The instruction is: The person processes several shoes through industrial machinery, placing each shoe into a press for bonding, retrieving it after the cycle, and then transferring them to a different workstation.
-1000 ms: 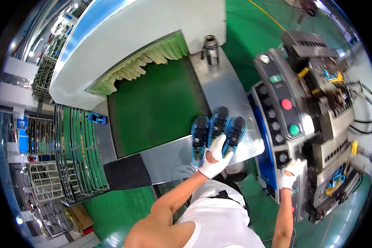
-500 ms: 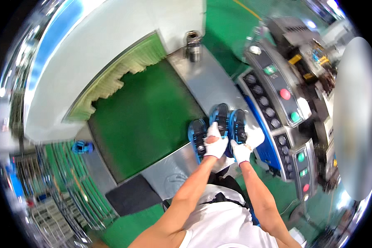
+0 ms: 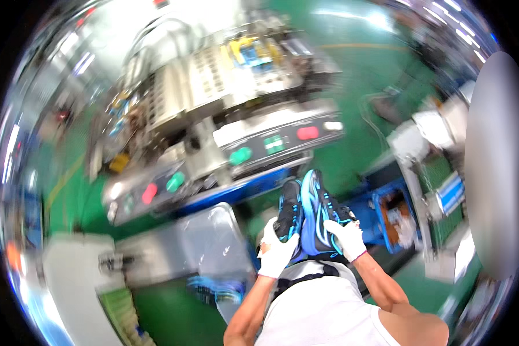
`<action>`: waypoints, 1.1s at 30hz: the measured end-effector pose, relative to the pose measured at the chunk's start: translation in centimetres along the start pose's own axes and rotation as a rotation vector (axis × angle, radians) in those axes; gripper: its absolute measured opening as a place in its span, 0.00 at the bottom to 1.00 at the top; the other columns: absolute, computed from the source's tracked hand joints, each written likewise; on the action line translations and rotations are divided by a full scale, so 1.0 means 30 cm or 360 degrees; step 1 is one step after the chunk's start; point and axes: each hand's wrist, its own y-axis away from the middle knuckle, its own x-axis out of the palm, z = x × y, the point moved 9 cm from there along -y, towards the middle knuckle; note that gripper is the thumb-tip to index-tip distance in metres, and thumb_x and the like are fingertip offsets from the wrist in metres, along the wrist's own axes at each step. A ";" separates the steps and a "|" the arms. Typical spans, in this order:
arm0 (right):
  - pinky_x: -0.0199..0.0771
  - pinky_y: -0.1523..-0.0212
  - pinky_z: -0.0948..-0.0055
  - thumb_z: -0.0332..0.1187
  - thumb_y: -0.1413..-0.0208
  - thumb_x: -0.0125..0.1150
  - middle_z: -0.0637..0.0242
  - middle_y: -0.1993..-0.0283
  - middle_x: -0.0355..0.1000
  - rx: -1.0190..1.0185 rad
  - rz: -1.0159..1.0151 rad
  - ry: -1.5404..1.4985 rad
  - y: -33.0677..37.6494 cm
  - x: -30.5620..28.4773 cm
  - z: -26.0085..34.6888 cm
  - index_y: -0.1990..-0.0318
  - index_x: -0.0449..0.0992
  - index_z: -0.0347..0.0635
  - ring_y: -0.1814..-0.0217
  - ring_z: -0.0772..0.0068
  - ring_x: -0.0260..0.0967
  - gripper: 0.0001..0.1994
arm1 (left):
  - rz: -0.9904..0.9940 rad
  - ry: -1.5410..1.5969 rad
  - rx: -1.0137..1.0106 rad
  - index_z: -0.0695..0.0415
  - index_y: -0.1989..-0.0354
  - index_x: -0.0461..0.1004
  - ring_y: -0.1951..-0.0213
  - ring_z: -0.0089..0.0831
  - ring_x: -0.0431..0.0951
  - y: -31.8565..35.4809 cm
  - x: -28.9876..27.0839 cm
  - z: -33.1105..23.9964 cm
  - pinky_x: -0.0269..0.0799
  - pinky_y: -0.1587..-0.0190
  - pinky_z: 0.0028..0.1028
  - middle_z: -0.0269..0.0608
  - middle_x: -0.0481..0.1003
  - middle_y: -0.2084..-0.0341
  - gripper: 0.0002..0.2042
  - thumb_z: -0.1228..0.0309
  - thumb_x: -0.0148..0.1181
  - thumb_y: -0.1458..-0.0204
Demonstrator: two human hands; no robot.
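My gloved left hand is closed round the heel end of a black sneaker with blue trim. In my gloved right hand is its match, a black sneaker with a blue and violet sole. Both sneakers are held side by side in front of my waist, toes pointing away, and the right one is tilted so its sole edge shows. Another blue and black shoe, smeared by motion, lies to the left of my left forearm.
Ahead stands a machine with a control panel of red and green buttons. A grey metal ledge lies to the left, with a pale housing beyond it. On the right is a blue crate with bits of material inside.
My view has swung right from the green belt to face the machine. Both sneakers came along in my hands, lifted off the ledge, while a third shoe stayed behind.
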 end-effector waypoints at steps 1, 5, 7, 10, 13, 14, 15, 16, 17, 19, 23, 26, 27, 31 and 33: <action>0.75 0.48 0.70 0.39 0.59 0.83 0.65 0.53 0.80 -0.0043 -0.0140 -0.0158 0.003 -0.121 -0.003 0.43 0.74 0.35 0.54 0.74 0.75 0.36 | 0.0072 -0.0010 0.0157 0.61 0.36 0.65 0.49 0.43 0.79 -0.022 0.095 -0.069 0.73 0.43 0.38 0.54 0.77 0.50 0.38 0.63 0.75 0.56; 0.74 0.47 0.70 0.39 0.58 0.82 0.67 0.51 0.79 0.0417 -0.0676 -0.0346 0.102 -0.559 0.062 0.46 0.77 0.34 0.53 0.76 0.73 0.31 | 0.0518 0.0039 0.0561 0.63 0.35 0.62 0.48 0.37 0.78 -0.094 0.451 -0.457 0.72 0.42 0.35 0.51 0.77 0.49 0.38 0.68 0.75 0.55; 0.74 0.49 0.70 0.41 0.55 0.80 0.66 0.51 0.79 -0.0081 -0.0870 -0.0862 0.166 -0.798 -0.047 0.48 0.78 0.34 0.55 0.77 0.74 0.29 | 0.0746 0.0010 0.0669 0.65 0.37 0.63 0.50 0.34 0.78 -0.010 0.681 -0.613 0.72 0.42 0.34 0.50 0.76 0.50 0.36 0.71 0.73 0.55; 0.74 0.48 0.66 0.42 0.52 0.77 0.63 0.53 0.80 0.0052 -0.1577 -0.0629 0.274 -1.043 -0.026 0.50 0.80 0.34 0.55 0.73 0.76 0.25 | 0.1031 -0.0086 0.0879 0.66 0.38 0.65 0.48 0.37 0.79 -0.097 0.932 -0.897 0.73 0.42 0.34 0.53 0.78 0.49 0.35 0.71 0.73 0.55; 0.72 0.41 0.61 0.44 0.50 0.75 0.52 0.48 0.78 0.0391 -0.1766 -0.0205 0.323 -1.359 -0.004 0.37 0.68 0.32 0.47 0.56 0.76 0.37 | 0.1101 -0.0171 0.1266 0.66 0.37 0.66 0.47 0.43 0.79 -0.104 1.332 -1.076 0.72 0.41 0.37 0.57 0.77 0.49 0.34 0.67 0.72 0.54; 0.71 0.40 0.60 0.46 0.49 0.73 0.49 0.46 0.77 0.0144 -0.1888 -0.0093 0.280 -1.452 -0.003 0.35 0.66 0.31 0.44 0.53 0.75 0.38 | 0.1015 -0.0274 0.1394 0.66 0.37 0.66 0.46 0.45 0.79 -0.114 1.431 -1.139 0.72 0.41 0.37 0.58 0.77 0.49 0.34 0.67 0.71 0.53; 0.69 0.38 0.59 0.47 0.49 0.72 0.46 0.44 0.75 -0.0099 -0.2015 0.0035 0.228 -1.525 -0.027 0.34 0.64 0.31 0.42 0.50 0.74 0.40 | 0.0939 -0.0364 0.1520 0.66 0.37 0.66 0.46 0.47 0.79 -0.118 1.533 -1.188 0.72 0.41 0.38 0.59 0.77 0.48 0.34 0.68 0.71 0.52; 0.69 0.38 0.58 0.49 0.48 0.70 0.44 0.42 0.74 0.0069 -0.2112 0.0384 0.176 -1.598 -0.044 0.33 0.62 0.31 0.40 0.48 0.73 0.41 | 0.1031 -0.0249 0.1400 0.68 0.37 0.66 0.44 0.49 0.77 -0.129 1.654 -1.219 0.71 0.39 0.38 0.60 0.76 0.47 0.32 0.70 0.69 0.50; 0.69 0.37 0.56 0.51 0.47 0.68 0.41 0.41 0.73 0.0253 -0.2157 0.0722 0.101 -1.654 -0.062 0.32 0.60 0.30 0.39 0.46 0.72 0.42 | 0.1076 -0.0278 0.1481 0.68 0.34 0.62 0.41 0.48 0.75 -0.151 1.776 -1.212 0.70 0.38 0.37 0.62 0.72 0.42 0.33 0.72 0.66 0.49; 0.68 0.36 0.55 0.52 0.46 0.63 0.36 0.39 0.70 0.0791 -0.1484 0.0619 -0.111 -1.790 -0.133 0.31 0.59 0.29 0.36 0.39 0.69 0.42 | 0.1202 0.0071 0.1612 0.68 0.31 0.57 0.38 0.49 0.72 -0.161 1.976 -1.150 0.67 0.36 0.38 0.64 0.68 0.38 0.36 0.73 0.65 0.48; 0.72 0.40 0.54 0.50 0.52 0.68 0.33 0.48 0.74 0.0346 -0.1899 0.0720 -0.290 -2.056 0.046 0.45 0.69 0.25 0.42 0.36 0.72 0.36 | 0.1114 -0.0187 0.1590 0.64 0.31 0.60 0.35 0.54 0.68 -0.232 2.222 -1.314 0.65 0.34 0.39 0.61 0.66 0.35 0.34 0.66 0.62 0.46; 0.73 0.43 0.52 0.54 0.47 0.63 0.33 0.48 0.74 0.0146 -0.1834 0.0992 -0.446 -1.998 0.157 0.42 0.68 0.26 0.44 0.36 0.73 0.37 | 0.1228 -0.0351 0.1286 0.66 0.31 0.59 0.34 0.55 0.66 -0.347 2.130 -1.330 0.62 0.32 0.40 0.63 0.65 0.35 0.38 0.57 0.62 0.47; 0.73 0.43 0.53 0.46 0.44 0.64 0.34 0.44 0.73 0.0417 -0.1637 0.0922 -0.474 -1.889 0.168 0.38 0.67 0.27 0.41 0.41 0.73 0.34 | 0.1158 -0.0381 0.1542 0.66 0.31 0.59 0.33 0.55 0.65 -0.357 2.039 -1.276 0.61 0.31 0.39 0.63 0.65 0.36 0.38 0.55 0.61 0.47; 0.69 0.33 0.63 0.29 0.32 0.57 0.49 0.33 0.68 -0.0980 -0.1628 -0.0002 -0.326 -1.268 0.416 0.34 0.65 0.28 0.36 0.58 0.70 0.22 | 0.1397 -0.0164 0.1531 0.62 0.39 0.69 0.42 0.51 0.74 -0.310 1.514 -1.019 0.68 0.38 0.40 0.56 0.74 0.44 0.26 0.60 0.60 0.43; 0.70 0.36 0.62 0.36 0.35 0.62 0.53 0.35 0.70 -0.0713 -0.0737 -0.0115 -0.509 -0.881 0.241 0.34 0.65 0.32 0.39 0.58 0.71 0.26 | 0.1204 -0.0512 0.1126 0.58 0.42 0.74 0.46 0.48 0.78 -0.423 1.141 -0.672 0.72 0.42 0.40 0.53 0.77 0.48 0.23 0.60 0.58 0.44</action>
